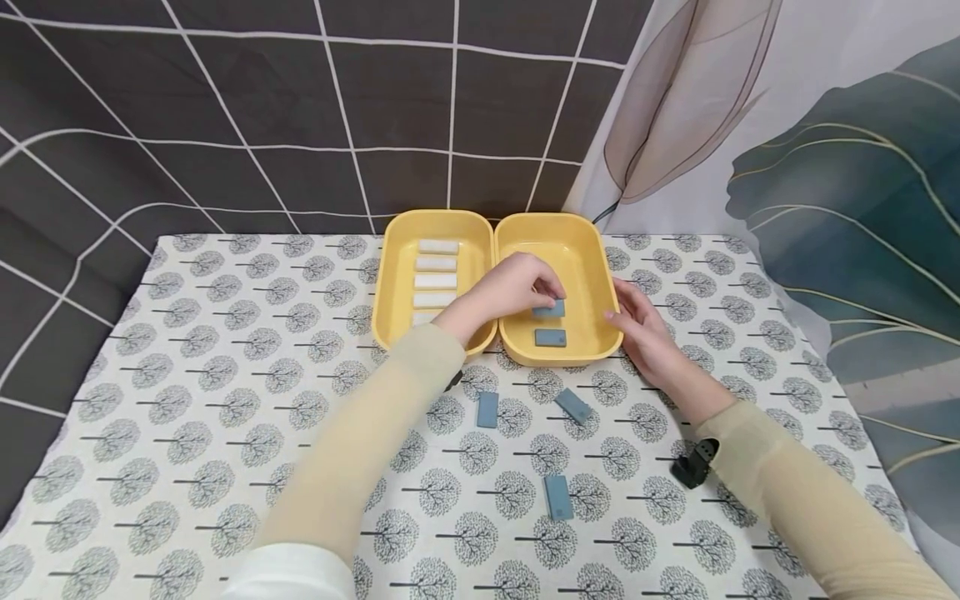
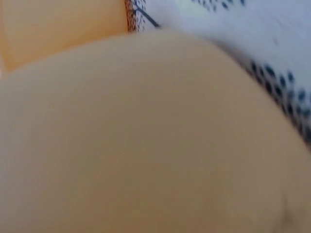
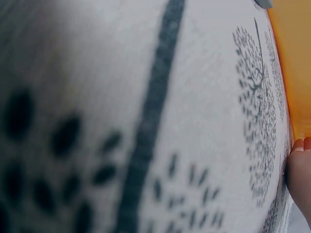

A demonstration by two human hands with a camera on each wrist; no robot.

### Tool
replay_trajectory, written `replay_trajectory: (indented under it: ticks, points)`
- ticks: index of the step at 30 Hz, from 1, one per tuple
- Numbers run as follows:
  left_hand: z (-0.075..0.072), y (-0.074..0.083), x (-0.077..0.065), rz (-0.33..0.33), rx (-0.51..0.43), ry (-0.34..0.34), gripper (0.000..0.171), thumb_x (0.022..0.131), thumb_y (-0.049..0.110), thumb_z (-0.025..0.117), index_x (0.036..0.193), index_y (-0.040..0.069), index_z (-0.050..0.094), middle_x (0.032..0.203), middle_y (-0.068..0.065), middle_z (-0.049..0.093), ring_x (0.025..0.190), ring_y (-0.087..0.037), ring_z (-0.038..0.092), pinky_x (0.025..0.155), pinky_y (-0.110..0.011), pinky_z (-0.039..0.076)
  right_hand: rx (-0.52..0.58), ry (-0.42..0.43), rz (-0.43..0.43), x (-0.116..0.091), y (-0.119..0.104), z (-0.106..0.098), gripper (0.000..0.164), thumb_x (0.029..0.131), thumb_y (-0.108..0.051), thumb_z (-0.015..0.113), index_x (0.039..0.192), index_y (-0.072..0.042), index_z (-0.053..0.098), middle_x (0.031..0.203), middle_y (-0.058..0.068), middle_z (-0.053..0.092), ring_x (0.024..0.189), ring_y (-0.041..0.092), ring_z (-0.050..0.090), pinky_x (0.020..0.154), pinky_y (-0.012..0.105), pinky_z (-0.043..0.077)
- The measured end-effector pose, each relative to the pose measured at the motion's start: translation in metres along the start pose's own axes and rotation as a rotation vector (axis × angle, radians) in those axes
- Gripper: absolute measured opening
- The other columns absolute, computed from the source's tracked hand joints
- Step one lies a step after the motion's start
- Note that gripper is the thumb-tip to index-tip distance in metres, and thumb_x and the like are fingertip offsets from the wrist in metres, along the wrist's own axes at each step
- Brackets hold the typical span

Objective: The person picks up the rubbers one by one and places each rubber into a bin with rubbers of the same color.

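Observation:
In the head view, my left hand (image 1: 521,287) reaches over the right yellow container (image 1: 592,250), its fingertips pinching a small blue-grey rectangular block (image 1: 550,309) near the container's floor. Another blue-grey block (image 1: 551,337) lies just in front of it, inside the same container. My right hand (image 1: 645,333) holds that container by its right side, with the thumb at the rim and the fingers along the outer wall. In the right wrist view, part of the right hand (image 3: 300,170) shows beside the yellow wall. A blurred sleeve (image 2: 146,131) fills most of the left wrist view.
Adjoining on the left is a second yellow container (image 1: 397,258) with several white blocks (image 1: 436,281) in a column. Three loose blue-grey blocks lie on the tree-print cloth (image 1: 225,400): one (image 1: 487,409) left, one (image 1: 573,406) right, one (image 1: 558,497) nearer. A dark tiled-pattern backdrop (image 1: 397,100) stands behind.

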State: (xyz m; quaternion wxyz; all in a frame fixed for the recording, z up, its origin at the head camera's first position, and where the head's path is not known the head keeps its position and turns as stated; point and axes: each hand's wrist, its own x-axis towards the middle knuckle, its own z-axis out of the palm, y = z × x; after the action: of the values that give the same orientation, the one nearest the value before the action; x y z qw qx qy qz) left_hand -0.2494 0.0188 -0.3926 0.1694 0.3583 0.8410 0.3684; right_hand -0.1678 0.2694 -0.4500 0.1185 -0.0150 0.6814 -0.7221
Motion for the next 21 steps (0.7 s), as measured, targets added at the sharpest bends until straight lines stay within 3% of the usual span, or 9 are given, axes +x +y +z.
replay_trajectory:
  ticks: [13,21]
  points:
    - [0.01,0.006,0.011,-0.036,0.151,-0.1,0.013,0.097,0.004,0.074,0.107,0.006,0.083,0.109,-0.007,0.082,0.104,-0.017,0.073,0.097,-0.023,0.058,0.005,-0.005,-0.009,0.0,0.0,0.0,0.068,0.104,0.001,0.049,0.167,-0.004,0.022,0.174,0.02,0.02,0.139,0.007,0.045,0.113,0.013,0.048]
    - [0.012,0.007,0.014,-0.08,0.19,-0.1,0.014,0.098,0.004,0.073,0.107,0.008,0.083,0.111,-0.004,0.081,0.105,-0.016,0.071,0.099,-0.025,0.057,0.002,-0.004,-0.013,0.0,0.0,0.001,0.067,0.104,0.001,0.048,0.167,-0.004,0.023,0.174,0.021,0.02,0.141,0.01,0.044,0.113,0.013,0.048]
